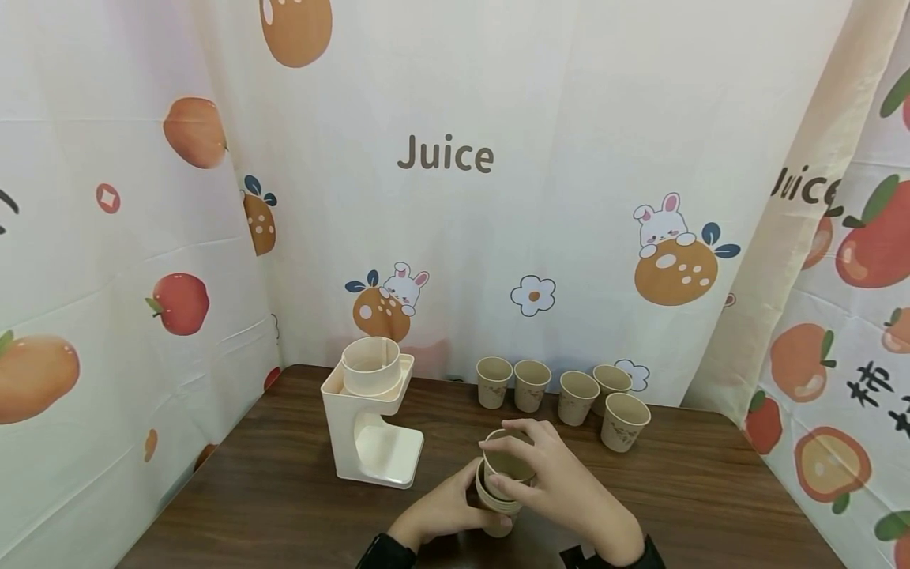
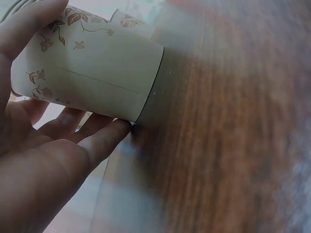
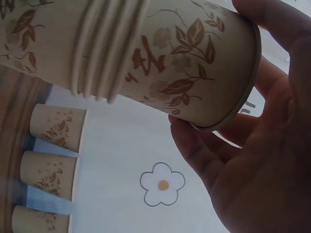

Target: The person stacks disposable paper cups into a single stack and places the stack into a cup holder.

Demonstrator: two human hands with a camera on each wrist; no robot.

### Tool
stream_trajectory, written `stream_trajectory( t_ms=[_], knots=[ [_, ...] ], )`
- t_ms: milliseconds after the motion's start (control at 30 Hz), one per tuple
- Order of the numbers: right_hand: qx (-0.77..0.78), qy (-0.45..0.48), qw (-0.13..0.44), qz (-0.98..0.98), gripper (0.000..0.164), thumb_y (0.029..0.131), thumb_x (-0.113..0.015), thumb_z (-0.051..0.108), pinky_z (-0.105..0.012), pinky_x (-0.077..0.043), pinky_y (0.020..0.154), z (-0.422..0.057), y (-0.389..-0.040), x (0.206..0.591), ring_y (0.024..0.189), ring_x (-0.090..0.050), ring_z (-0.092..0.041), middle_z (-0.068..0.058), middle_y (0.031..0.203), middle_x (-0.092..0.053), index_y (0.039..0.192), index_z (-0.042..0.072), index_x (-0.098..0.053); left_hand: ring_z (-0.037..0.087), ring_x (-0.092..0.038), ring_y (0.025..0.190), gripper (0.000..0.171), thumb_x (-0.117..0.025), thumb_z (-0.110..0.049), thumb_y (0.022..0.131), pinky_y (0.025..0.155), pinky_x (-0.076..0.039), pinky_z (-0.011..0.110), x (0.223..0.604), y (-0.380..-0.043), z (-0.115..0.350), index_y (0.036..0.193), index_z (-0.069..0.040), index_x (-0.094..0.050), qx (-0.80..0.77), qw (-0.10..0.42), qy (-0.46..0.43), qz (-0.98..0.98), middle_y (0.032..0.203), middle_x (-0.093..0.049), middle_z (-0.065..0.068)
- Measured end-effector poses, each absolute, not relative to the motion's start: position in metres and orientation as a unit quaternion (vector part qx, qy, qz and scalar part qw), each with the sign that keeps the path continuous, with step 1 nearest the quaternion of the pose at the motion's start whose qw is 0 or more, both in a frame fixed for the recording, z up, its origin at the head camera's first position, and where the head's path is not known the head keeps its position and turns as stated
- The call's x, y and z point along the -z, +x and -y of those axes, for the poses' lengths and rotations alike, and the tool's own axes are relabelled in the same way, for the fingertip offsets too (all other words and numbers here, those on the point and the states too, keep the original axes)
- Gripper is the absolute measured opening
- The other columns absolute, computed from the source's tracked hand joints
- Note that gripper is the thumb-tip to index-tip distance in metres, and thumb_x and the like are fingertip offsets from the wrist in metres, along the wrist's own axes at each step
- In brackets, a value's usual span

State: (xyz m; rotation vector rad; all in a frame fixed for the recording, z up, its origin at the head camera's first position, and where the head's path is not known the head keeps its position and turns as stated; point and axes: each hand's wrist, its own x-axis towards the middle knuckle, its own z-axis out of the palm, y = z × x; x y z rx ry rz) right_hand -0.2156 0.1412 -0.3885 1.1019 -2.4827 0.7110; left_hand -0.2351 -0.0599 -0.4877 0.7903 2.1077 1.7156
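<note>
In the head view, a stack of paper cups stands near the front middle of the table, gripped low from the left by my left hand. The left wrist view shows thumb and fingers wrapped round the flowered lowest cup, its base right at the tabletop. My right hand comes from the right and holds the top paper cup by its rim, fingers and thumb on opposite sides. That cup sticks well up out of the several nested rims below it.
A cream machine with a round open cup on top stands on the table to the left. Several single paper cups stand upright along the back right, before a printed curtain. Curtains hang at both sides too.
</note>
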Motion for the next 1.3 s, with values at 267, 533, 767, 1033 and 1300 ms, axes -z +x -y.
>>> stream_trajectory(
  t_ms=[267,533,767,1033,1300],
  knots=[
    [-0.248,0.391,0.103,0.881,0.037,0.086,-0.064,0.043,-0.042,-0.050,0.078,-0.142,-0.216,0.391,0.117,-0.041,-0.022,0.002,0.130,-0.047,0.122,0.039,-0.057,0.015,-0.041,0.122,0.074,-0.075,-0.032,0.077,0.101,-0.031,0.058,0.487,-0.233,0.061,0.138,-0.040,-0.033,-0.592,0.155,0.264,-0.746,0.139,-0.043,-0.001],
    [-0.239,0.404,0.077,0.879,0.038,0.087,-0.063,0.042,-0.044,-0.050,0.081,-0.142,-0.219,0.397,0.117,-0.042,-0.022,-0.001,0.130,-0.048,0.123,0.031,-0.058,0.013,-0.039,0.123,0.076,-0.074,-0.032,0.078,0.103,-0.028,0.059,0.487,-0.233,0.061,0.139,-0.043,-0.029,-0.594,0.163,0.264,-0.742,0.139,-0.041,-0.007],
    [-0.239,0.422,0.060,0.873,0.035,0.088,-0.063,0.037,-0.041,-0.050,0.080,-0.142,-0.221,0.401,0.114,-0.044,-0.024,-0.005,0.127,-0.050,0.122,0.030,-0.059,0.017,-0.044,0.119,0.080,-0.074,-0.031,0.077,0.101,-0.031,0.054,0.487,-0.232,0.062,0.141,-0.042,-0.027,-0.598,0.159,0.265,-0.740,0.137,-0.044,-0.001],
    [-0.238,0.421,0.057,0.873,0.035,0.087,-0.064,0.037,-0.041,-0.050,0.080,-0.142,-0.222,0.403,0.112,-0.045,-0.023,-0.005,0.125,-0.051,0.122,0.030,-0.059,0.017,-0.042,0.121,0.081,-0.073,-0.032,0.078,0.103,-0.029,0.056,0.487,-0.232,0.062,0.142,-0.043,-0.024,-0.593,0.157,0.275,-0.740,0.138,-0.043,-0.007],
    [-0.239,0.423,0.064,0.872,0.038,0.086,-0.064,0.043,-0.041,-0.050,0.079,-0.142,-0.222,0.405,0.111,-0.045,-0.023,-0.004,0.125,-0.051,0.121,0.030,-0.059,0.017,-0.032,0.129,0.082,-0.074,-0.035,0.077,0.105,-0.025,0.061,0.487,-0.231,0.062,0.141,-0.044,-0.024,-0.587,0.152,0.265,-0.750,0.146,-0.033,-0.007]
  ],
)
